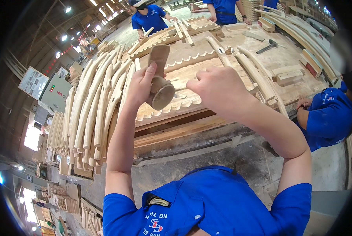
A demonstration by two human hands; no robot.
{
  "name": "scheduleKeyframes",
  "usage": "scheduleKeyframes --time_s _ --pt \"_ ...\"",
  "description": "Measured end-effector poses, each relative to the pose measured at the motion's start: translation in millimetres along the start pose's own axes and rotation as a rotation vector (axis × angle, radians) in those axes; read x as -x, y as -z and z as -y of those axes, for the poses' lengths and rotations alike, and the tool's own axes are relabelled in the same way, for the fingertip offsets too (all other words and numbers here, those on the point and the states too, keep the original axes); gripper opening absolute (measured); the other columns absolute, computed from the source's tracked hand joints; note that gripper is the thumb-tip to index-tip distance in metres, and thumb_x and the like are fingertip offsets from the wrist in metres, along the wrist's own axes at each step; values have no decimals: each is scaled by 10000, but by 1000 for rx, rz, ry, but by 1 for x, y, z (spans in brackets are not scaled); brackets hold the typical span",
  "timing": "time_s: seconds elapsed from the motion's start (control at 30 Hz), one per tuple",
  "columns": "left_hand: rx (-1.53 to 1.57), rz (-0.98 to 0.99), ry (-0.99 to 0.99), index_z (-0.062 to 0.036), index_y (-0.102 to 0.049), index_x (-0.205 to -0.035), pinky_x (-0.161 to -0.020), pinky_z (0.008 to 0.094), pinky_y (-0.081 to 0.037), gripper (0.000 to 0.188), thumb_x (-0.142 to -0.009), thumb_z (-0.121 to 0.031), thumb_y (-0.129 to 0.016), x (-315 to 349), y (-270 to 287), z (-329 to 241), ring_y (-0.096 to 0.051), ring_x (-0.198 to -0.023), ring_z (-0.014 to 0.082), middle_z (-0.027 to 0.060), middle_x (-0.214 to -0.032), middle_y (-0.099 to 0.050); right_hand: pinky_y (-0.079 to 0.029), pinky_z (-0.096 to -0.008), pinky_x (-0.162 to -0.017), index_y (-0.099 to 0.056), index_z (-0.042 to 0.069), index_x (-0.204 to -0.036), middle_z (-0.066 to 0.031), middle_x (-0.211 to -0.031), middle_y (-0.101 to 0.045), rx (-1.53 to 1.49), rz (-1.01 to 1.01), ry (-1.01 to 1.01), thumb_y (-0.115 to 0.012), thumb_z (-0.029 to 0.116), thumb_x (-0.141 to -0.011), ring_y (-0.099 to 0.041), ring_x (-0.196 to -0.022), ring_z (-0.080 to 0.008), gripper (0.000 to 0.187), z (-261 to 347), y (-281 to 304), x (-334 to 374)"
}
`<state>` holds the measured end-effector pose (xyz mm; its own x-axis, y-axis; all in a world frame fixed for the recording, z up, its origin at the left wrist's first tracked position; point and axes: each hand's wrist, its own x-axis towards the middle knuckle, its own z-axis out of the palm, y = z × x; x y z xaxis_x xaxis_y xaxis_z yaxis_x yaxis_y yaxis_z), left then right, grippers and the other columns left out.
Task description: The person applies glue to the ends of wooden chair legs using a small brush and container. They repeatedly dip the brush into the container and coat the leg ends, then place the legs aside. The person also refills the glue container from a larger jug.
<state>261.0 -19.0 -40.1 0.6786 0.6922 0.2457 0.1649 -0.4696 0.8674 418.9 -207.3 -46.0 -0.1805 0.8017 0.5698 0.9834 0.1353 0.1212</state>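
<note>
My left hand (141, 83) is closed around a brown piece (162, 94) with a thick round end and a flat, slightly curved upper part; its exact kind is unclear. Raised to the right of it, my right hand (219, 86) is curled into a fist, and whatever it may hold is hidden. Both hands are over a workbench. Below them lie pale wooden rails (187, 104) with scalloped edges. A small grey metal piece shows between the hands, partly hidden.
Long curved wooden parts (91, 106) are stacked at the left. A hammer (267, 47) and wooden blocks (288, 74) lie on the bench at the right. Co-workers in blue shirts stand at the far side (150, 19) and near right (327, 118).
</note>
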Motion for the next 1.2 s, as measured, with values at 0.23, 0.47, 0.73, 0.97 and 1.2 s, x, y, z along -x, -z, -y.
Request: scheduleKeyframes --time_s 0.23,0.47,0.73,0.97,1.2 --pt "48 -25 -25 47 -610 -1003 -691 259 -490 535 -940 -455 -435 3 -2 -14 -620 -738 124 99 -836 -652 -494 -326 -587 -613 135 -825 -41 -702 -569 -4 -97 -13 -557 84 -726 -606 -704 -209 124 -9 1 6" --pt "176 -185 -213 63 -584 -1028 -720 273 -506 558 -952 -459 -401 2 -1 -17 -630 -786 146 119 -881 -650 -488 -368 -608 -632 99 -880 -87 -736 -599 -229 -96 -262 -535 84 -795 -617 -695 -258 130 -7 -24 13" --pt "136 -249 -403 82 -516 -1114 -774 342 -523 569 -975 -435 -325 -1 -5 -8 -633 -886 239 192 -978 -631 -448 -327 -582 -629 30 -1009 -126 -702 -611 -776 -49 -402 -503 82 -870 -606 -653 -220 196 -13 -54 16" --pt "190 -172 -442 69 -544 -1087 -780 312 -502 545 -975 -426 -344 -10 -1 8 -622 -883 199 162 -969 -637 -400 -214 -514 -606 -38 -1019 -26 -629 -554 -1364 253 -499 -483 69 -880 -506 -555 -70 214 -35 -81 1" --pt "435 -89 -270 59 -534 -1091 -777 332 -521 546 -977 -430 -319 -40 3 46 -628 -896 211 163 -950 -638 -253 -168 -364 -594 -8 -1033 -17 -604 -555 -1806 545 -689 -466 89 -897 -374 -419 -25 210 -57 -119 -3"
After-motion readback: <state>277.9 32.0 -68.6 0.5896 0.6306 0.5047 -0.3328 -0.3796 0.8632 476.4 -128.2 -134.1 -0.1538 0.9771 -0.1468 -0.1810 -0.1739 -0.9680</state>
